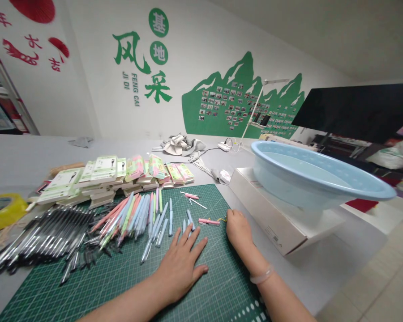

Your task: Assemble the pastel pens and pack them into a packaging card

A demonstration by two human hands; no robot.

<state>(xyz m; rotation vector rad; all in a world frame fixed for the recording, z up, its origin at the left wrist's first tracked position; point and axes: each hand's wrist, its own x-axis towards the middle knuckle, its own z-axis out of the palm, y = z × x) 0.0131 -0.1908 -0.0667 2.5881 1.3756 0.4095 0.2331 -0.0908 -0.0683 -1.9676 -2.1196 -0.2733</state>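
My left hand [181,268] lies flat on the green cutting mat [218,268], fingers spread. Its fingertips reach the short blue pens [190,219], partly covering them. At the mat's right edge my right hand [239,227] is closed, fingers curled under. A thin yellow strand [223,219] shows beside its fingers; whether they pinch it is hidden. Left of that hand lies a pink pen [208,221]. Farther back are a small pink piece [191,196] and a thin white stick [199,204]. Pastel pens [134,217] are heaped left of my left hand, beside many clear black-tipped pens [53,232].
Stacked small green-and-white boxes [104,170] stand behind the pens. Yellow tape [18,210] lies at the far left. On the right, a blue basin [289,183] rests on a white box [272,219]. Crumpled grey cloth [177,145] and a cable lie at the back.
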